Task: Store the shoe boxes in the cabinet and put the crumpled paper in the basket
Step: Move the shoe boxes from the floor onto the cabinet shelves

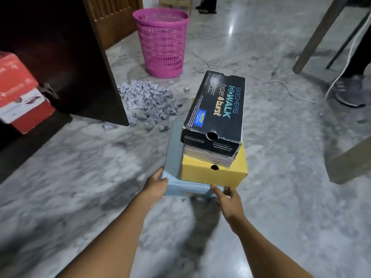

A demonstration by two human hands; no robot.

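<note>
A stack of three shoe boxes stands on the marble floor: a black Skechers box [217, 109] on top, a yellow box [212, 173] under it, a pale blue box [176, 157] at the bottom. My left hand [155, 184] grips the blue box's near left corner. My right hand [227, 199] holds its near right edge. A red shoe box [19, 91] lies inside the dark cabinet [66, 57] at the left. A heap of crumpled grey paper [149, 102] lies beside the cabinet, in front of the pink mesh basket [161, 41].
A white cable [281, 85] trails over the floor behind the boxes. Wooden furniture legs [313, 39] stand at the right, with a person's grey shoe [350, 93] beside them. Another person's feet show at the far top.
</note>
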